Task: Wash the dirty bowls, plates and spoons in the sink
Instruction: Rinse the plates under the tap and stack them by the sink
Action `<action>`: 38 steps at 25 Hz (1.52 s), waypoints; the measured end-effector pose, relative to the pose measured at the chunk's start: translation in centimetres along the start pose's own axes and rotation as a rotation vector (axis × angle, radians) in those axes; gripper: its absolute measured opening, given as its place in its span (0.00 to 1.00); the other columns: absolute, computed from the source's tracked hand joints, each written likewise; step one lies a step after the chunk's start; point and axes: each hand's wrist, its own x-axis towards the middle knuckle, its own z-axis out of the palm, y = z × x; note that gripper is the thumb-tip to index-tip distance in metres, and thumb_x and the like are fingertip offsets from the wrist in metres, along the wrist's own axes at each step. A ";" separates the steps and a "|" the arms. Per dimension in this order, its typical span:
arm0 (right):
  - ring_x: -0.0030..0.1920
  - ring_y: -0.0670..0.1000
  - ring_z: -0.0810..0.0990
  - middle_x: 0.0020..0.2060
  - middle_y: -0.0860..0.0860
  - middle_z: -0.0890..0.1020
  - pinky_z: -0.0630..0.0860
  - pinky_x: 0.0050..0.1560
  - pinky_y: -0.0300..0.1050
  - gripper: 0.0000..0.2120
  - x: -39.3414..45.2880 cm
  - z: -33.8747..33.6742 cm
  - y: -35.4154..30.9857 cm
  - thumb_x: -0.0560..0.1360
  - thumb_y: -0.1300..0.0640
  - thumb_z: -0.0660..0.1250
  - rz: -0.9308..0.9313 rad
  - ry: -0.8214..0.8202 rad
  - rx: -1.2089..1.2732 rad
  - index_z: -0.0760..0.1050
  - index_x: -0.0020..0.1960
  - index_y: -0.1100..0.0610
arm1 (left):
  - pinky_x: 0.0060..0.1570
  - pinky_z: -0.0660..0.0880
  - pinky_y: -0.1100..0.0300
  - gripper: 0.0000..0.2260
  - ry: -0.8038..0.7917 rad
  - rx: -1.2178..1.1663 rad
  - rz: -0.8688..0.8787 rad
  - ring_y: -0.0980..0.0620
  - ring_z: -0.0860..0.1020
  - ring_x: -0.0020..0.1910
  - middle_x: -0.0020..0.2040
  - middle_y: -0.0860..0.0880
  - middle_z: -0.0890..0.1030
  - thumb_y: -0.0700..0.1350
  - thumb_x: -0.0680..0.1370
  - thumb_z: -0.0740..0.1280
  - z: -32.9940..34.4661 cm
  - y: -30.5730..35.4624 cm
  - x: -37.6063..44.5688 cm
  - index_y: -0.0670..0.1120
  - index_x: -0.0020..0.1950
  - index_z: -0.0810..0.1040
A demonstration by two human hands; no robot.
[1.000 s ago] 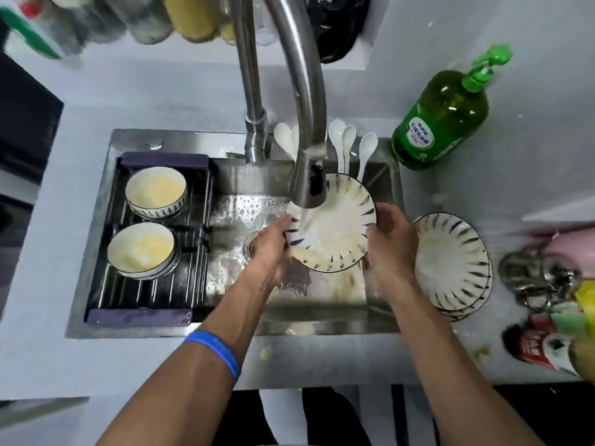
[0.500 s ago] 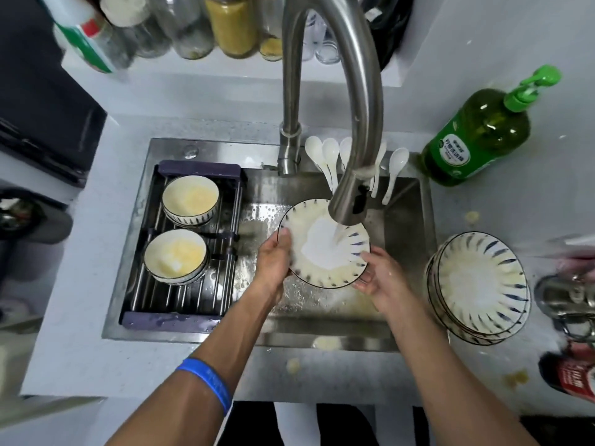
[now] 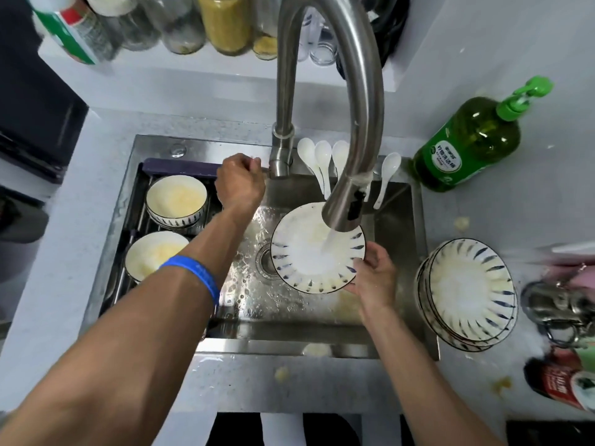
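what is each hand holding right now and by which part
Right hand grips the plate by its lower right rim under the running water. Left hand grips the faucet handle.

We are looking down at a pale speckled tabletop [image 3: 106, 194] meeting a white wall [image 3: 483, 33], with a shelf [image 3: 154, 64] of jars running along it under even light.

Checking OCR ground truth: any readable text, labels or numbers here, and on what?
Nothing is legible.
Soap bottle: label with white characters, too blurred to read.
Red packet: white print, too blurred.
Green and white bottle on the shelf: no readable print.
Jars: no labels visible.
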 end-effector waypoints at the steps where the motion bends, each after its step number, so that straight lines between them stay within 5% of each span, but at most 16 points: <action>1: 0.48 0.53 0.83 0.48 0.49 0.84 0.83 0.34 0.49 0.17 0.1 0.1 0.1 0.76 0.72 0.60 -0.011 0.008 -0.010 0.76 0.55 0.52 | 0.53 0.80 0.53 0.10 0.005 0.002 0.017 0.46 0.83 0.45 0.43 0.47 0.85 0.49 0.80 0.68 -0.2 -0.1 0.0 0.44 0.45 0.83; 5: 0.49 0.55 0.83 0.47 0.50 0.84 0.83 0.45 0.59 0.18 0.1 0.8 0.5 0.76 0.73 0.61 -0.026 0.022 0.017 0.76 0.53 0.51 | 0.50 0.80 0.54 0.11 0.004 -0.063 -0.012 0.47 0.83 0.41 0.38 0.47 0.84 0.48 0.80 0.68 -0.1 -0.8 0.5 0.43 0.41 0.82; 7: 0.48 0.53 0.82 0.50 0.51 0.83 0.83 0.39 0.54 0.19 0.1 1.2 0.5 0.76 0.73 0.61 0.012 0.014 0.064 0.76 0.59 0.54 | 0.49 0.81 0.51 0.10 -0.027 -0.191 -0.058 0.46 0.84 0.41 0.38 0.48 0.84 0.48 0.80 0.68 -0.1 -1.1 0.1 0.46 0.41 0.81; 9: 0.48 0.54 0.82 0.51 0.51 0.83 0.80 0.31 0.47 0.19 0.3 1.5 0.7 0.76 0.72 0.62 0.088 -0.032 0.157 0.75 0.61 0.53 | 0.50 0.81 0.53 0.05 -0.129 -0.382 -0.106 0.47 0.83 0.49 0.44 0.51 0.83 0.47 0.81 0.66 -0.7 -2.1 -2.5 0.49 0.48 0.80; 13: 0.33 0.46 0.77 0.41 0.46 0.82 0.76 0.39 0.45 0.20 -0.1 2.5 1.6 0.76 0.73 0.62 0.225 -0.163 0.325 0.76 0.53 0.48 | 0.52 0.76 0.61 0.14 -0.446 -0.476 -0.265 0.53 0.79 0.49 0.51 0.51 0.82 0.54 0.82 0.64 -2.1 -6.6 -11.6 0.45 0.57 0.80; 17: 0.51 0.54 0.79 0.50 0.53 0.82 0.75 0.59 0.58 0.15 0.6 4.3 1.4 0.75 0.72 0.63 0.311 -0.215 0.332 0.77 0.53 0.55 | 0.43 0.73 0.62 0.12 -0.292 -0.555 -0.210 0.53 0.74 0.40 0.40 0.51 0.77 0.52 0.82 0.63 -2.5 -7.0 -12.9 0.48 0.42 0.77; 20: 0.48 0.54 0.80 0.51 0.55 0.82 0.79 0.55 0.61 0.07 1.1 3.9 -0.2 0.76 0.67 0.65 0.372 -0.215 0.092 0.78 0.51 0.58 | 0.36 0.78 0.62 0.13 -0.327 -0.550 -0.227 0.57 0.81 0.38 0.44 0.51 0.82 0.53 0.83 0.62 -2.5 -5.7 -12.4 0.45 0.49 0.79; 24: 0.43 0.60 0.85 0.47 0.59 0.84 0.80 0.32 0.48 0.09 1.1 1.9 -1.9 0.76 0.66 0.61 0.210 -0.161 -0.123 0.77 0.46 0.54 | 0.33 0.83 0.55 0.12 -0.484 -0.671 -0.604 0.51 0.85 0.39 0.51 0.44 0.85 0.51 0.84 0.62 -0.7 -6.9 -11.8 0.44 0.53 0.79; 29: 0.44 0.52 0.83 0.45 0.48 0.83 0.83 0.43 0.53 0.13 -1.1 -1.0 -3.3 0.76 0.61 0.60 -0.237 -0.045 -0.528 0.77 0.57 0.52 | 0.51 0.81 0.47 0.12 -0.531 -0.752 -0.697 0.44 0.84 0.48 0.53 0.42 0.85 0.46 0.83 0.64 2.5 -6.4 -12.5 0.40 0.58 0.80; 32: 0.44 0.46 0.82 0.46 0.46 0.83 0.82 0.45 0.45 0.14 -1.4 -1.6 -3.4 0.78 0.64 0.62 -0.338 -0.023 -0.492 0.77 0.59 0.52 | 0.55 0.81 0.46 0.14 -0.497 -0.906 -0.704 0.42 0.83 0.57 0.59 0.39 0.83 0.42 0.82 0.64 2.6 -5.5 -12.1 0.37 0.66 0.77; 36: 0.49 0.53 0.84 0.50 0.51 0.84 0.83 0.46 0.55 0.13 -0.1 0.3 -0.6 0.79 0.67 0.63 0.035 -0.119 -0.048 0.79 0.54 0.51 | 0.35 0.81 0.57 0.06 -0.429 -0.835 -0.621 0.52 0.84 0.37 0.43 0.48 0.85 0.40 0.83 0.64 0.7 -5.7 -11.7 0.43 0.58 0.78; 38: 0.46 0.57 0.83 0.49 0.56 0.84 0.82 0.43 0.53 0.12 0.3 1.4 0.4 0.78 0.69 0.63 0.267 -0.142 0.081 0.78 0.48 0.54 | 0.42 0.82 0.52 0.11 -0.370 -0.723 -0.575 0.48 0.83 0.44 0.49 0.46 0.85 0.46 0.83 0.65 0.0 -6.4 -11.4 0.43 0.63 0.77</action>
